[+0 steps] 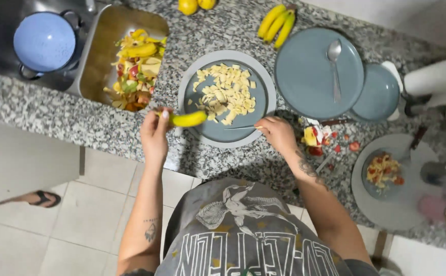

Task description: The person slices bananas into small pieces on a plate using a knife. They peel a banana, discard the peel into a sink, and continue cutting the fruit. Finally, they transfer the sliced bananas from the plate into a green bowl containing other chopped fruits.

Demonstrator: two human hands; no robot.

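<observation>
speckled granite counter (54, 110) above pale floor tiles (39, 240). left hand (154, 134) closed around a banana (188, 119), held over the near rim of a grey plate (226, 134) of chopped fruit. right hand (279, 134) pinching a knife (243, 127) over that plate. peel-filled metal tray (98, 46) to the left.

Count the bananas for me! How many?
4: one banana in the left hand, and a bunch of three at the counter's back. The peel tray may hide more.

Even indoor light, soft shadows; right edge blurred.
</observation>
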